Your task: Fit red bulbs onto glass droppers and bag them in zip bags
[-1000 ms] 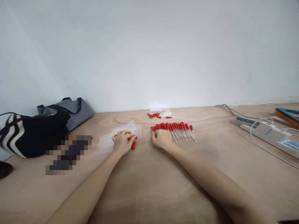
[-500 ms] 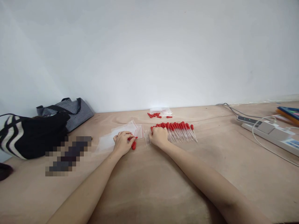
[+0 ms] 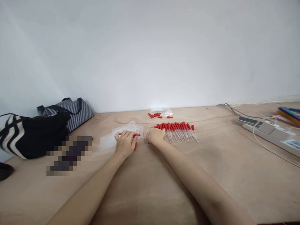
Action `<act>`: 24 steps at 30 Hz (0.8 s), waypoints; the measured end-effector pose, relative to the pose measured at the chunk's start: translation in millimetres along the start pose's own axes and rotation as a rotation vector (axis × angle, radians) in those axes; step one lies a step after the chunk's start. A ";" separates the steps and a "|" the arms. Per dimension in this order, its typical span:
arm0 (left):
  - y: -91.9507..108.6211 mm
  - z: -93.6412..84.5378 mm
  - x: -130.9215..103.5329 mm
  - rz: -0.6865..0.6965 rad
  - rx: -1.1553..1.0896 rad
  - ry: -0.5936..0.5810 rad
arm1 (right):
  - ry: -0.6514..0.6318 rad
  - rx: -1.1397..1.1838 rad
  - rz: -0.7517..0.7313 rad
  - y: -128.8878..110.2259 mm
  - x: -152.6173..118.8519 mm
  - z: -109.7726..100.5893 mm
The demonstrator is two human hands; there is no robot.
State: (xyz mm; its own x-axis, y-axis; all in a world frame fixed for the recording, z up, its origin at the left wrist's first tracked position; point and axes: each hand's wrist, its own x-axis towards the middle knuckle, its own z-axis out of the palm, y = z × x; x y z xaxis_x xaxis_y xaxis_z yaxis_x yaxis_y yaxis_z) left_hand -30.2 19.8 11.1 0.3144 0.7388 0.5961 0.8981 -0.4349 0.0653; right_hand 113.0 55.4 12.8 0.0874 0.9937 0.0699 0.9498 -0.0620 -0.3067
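A red rubber dropper bulb [image 3: 138,135] is pinched in the fingertips of my left hand [image 3: 126,143], its narrow end pointing right. Below those fingers another red bulb [image 3: 135,146] lies on the table, partly covered. My right hand [image 3: 156,135] is curled over the thin clear dropper tubes [image 3: 147,138]; its fingertips are hidden, so what they grip does not show. Just right of it lies a row of droppers [image 3: 179,131], red bulbs at the far end and clear stems toward me.
Flat zip bags [image 3: 107,142] lie under and behind my left hand. Loose red bulbs [image 3: 154,115] and a clear bag [image 3: 161,110] are near the wall. Black bag [image 3: 44,134] and striped bag [image 3: 81,114] stand left; a power strip [image 3: 272,134] with cables lies right.
My left hand has moved slightly right and up with the red bulb, covering more of the bulb below. My right hand has shifted a little left, over the loose tubes.
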 end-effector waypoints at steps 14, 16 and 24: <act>60.7 9.1 -27.6 0.159 -0.261 -0.287 | 0.259 0.390 -0.573 144.7 -65.0 -25.6; 68.6 9.9 -30.3 0.160 -0.304 -0.325 | 0.245 0.411 -0.610 160.1 -77.5 -24.7; 72.9 7.6 -31.1 0.056 -0.417 -0.388 | 0.123 0.403 -0.645 140.7 -95.5 -24.6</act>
State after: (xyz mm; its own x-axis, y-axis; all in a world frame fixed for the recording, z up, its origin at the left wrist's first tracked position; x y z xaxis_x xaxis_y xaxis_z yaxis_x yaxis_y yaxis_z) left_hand 27.8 -30.9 -8.7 0.5188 0.8094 0.2751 0.7042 -0.5871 0.3994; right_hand 245.7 -50.5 -13.6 -0.3915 0.8025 0.4503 0.6431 0.5886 -0.4899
